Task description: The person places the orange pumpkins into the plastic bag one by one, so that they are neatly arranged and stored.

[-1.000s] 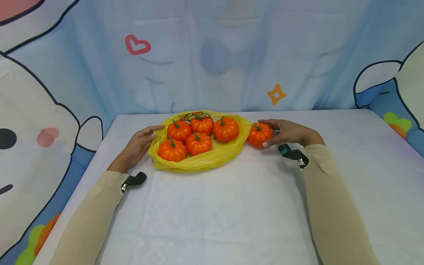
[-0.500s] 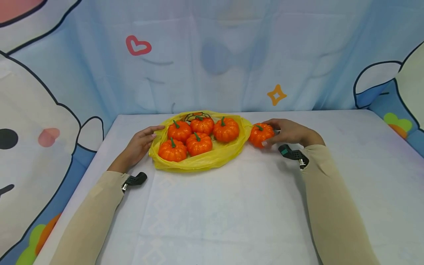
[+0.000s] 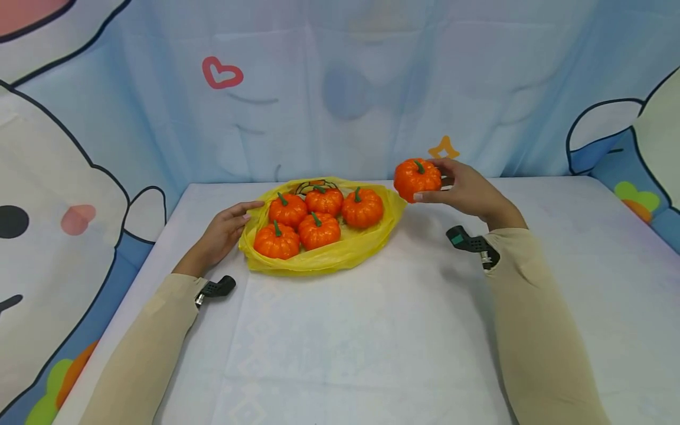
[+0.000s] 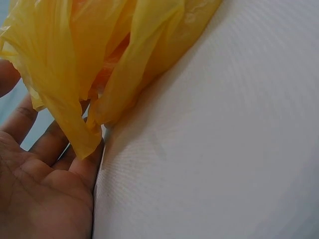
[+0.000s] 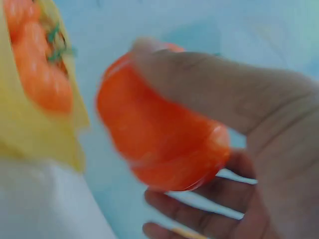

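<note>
My right hand (image 3: 470, 192) grips a small orange pumpkin (image 3: 417, 180) with a green stem, raised above the table at the right edge of a yellow plastic bag (image 3: 319, 265). Thumb and fingers stand on opposite sides of the pumpkin in the right wrist view, where it is blurred. At the bag's left side my left hand (image 3: 220, 239) rests with its fingers extended against the plastic. The left wrist view shows the bag's crumpled edge (image 4: 82, 134) hanging over those fingers. Several more pumpkins (image 3: 319, 230) sit inside the spread bag.
A white cloth covers the table (image 3: 340, 342). Behind it hangs a light blue curtain (image 3: 345, 118) with cartoon prints, close to the table's back edge.
My right hand has lifted the pumpkin off the table beside the bag, upward and slightly back. The left hand, the bag and the pumpkins in it have stayed in place.
</note>
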`<control>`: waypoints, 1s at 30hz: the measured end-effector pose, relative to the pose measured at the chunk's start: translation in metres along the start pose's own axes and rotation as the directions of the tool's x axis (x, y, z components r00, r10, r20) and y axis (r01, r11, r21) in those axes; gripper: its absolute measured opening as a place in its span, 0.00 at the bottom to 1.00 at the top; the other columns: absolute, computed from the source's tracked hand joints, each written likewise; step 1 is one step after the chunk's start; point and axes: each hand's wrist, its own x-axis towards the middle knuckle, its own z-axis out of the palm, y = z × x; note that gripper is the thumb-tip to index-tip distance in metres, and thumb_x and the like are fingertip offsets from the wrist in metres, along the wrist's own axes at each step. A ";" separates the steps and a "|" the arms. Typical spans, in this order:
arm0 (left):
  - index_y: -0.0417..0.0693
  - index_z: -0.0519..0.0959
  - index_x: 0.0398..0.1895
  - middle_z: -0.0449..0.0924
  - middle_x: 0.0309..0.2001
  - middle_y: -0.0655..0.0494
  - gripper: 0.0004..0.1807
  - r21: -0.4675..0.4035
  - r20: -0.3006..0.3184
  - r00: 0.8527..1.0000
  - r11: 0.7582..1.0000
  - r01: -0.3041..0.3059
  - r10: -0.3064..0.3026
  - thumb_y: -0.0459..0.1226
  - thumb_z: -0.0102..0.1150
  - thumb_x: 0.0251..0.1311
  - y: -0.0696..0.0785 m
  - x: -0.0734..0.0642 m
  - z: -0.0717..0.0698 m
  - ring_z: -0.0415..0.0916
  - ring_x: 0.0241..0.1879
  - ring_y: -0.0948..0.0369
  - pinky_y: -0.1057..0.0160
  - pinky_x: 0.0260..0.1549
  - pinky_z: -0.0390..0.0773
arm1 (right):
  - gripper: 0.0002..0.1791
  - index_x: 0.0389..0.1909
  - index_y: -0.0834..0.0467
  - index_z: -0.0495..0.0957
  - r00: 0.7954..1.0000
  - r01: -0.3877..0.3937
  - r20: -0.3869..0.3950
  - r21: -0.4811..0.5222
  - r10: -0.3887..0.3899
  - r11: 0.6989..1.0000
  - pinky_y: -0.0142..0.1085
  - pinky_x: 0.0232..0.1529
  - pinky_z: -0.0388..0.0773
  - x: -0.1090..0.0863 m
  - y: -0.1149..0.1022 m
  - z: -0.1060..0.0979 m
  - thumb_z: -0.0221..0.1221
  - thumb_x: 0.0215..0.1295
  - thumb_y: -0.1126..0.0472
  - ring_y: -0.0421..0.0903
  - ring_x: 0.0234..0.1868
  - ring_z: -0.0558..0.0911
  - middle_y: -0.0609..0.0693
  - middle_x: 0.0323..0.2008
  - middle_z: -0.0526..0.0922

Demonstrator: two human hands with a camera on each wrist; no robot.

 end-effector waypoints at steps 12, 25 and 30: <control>0.42 0.63 0.72 0.51 0.78 0.53 0.24 0.010 0.006 1.000 1.000 -0.028 0.028 0.37 0.38 0.75 -0.001 0.000 0.004 0.51 0.76 0.56 0.61 0.73 0.59 | 0.48 0.73 0.54 0.57 0.941 0.251 0.202 0.128 -0.273 0.959 0.48 0.56 0.81 0.003 -0.052 0.051 0.72 0.54 0.59 0.55 0.61 0.77 0.53 0.70 0.64; 0.42 0.63 0.72 0.49 0.78 0.54 0.24 0.005 0.009 1.000 1.000 -0.026 0.026 0.36 0.38 0.75 -0.001 0.005 0.007 0.48 0.77 0.56 0.55 0.75 0.53 | 0.45 0.70 0.52 0.62 0.917 0.206 0.349 0.004 -0.194 0.979 0.48 0.62 0.75 -0.003 -0.049 0.052 0.73 0.53 0.55 0.50 0.64 0.72 0.51 0.70 0.67; 0.41 0.62 0.73 0.49 0.79 0.54 0.25 0.001 0.005 1.000 1.000 -0.011 0.011 0.35 0.37 0.75 0.000 0.005 0.007 0.47 0.78 0.57 0.55 0.75 0.53 | 0.43 0.69 0.54 0.64 0.901 0.235 0.378 -0.008 -0.215 0.972 0.46 0.57 0.79 -0.004 -0.048 0.051 0.73 0.53 0.55 0.53 0.63 0.73 0.55 0.68 0.67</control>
